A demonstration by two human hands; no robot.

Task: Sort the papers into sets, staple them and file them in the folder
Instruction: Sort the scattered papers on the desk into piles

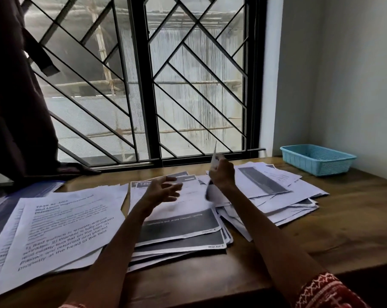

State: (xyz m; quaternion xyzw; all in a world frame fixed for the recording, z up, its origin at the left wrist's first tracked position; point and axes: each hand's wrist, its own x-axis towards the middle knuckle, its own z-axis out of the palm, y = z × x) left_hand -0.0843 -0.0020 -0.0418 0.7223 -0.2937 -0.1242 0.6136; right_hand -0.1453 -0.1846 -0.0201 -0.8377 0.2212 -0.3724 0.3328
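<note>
Turquoise plastic basket [317, 160] sits at the counter's [321, 236] far right corner; its contents cannot be made out. Papers [179, 221] lie in loose piles across the counter. Right hand [221, 174] pinches one sheet [214, 161] upright; left hand [161, 190] hovers, fingers spread.

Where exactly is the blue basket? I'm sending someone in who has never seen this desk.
Start at the barred window and follow the wooden table to its far right corner by the white wall. The blue basket stands there, apart from the paper piles: the only coloured, lattice-sided container on the table.
</note>
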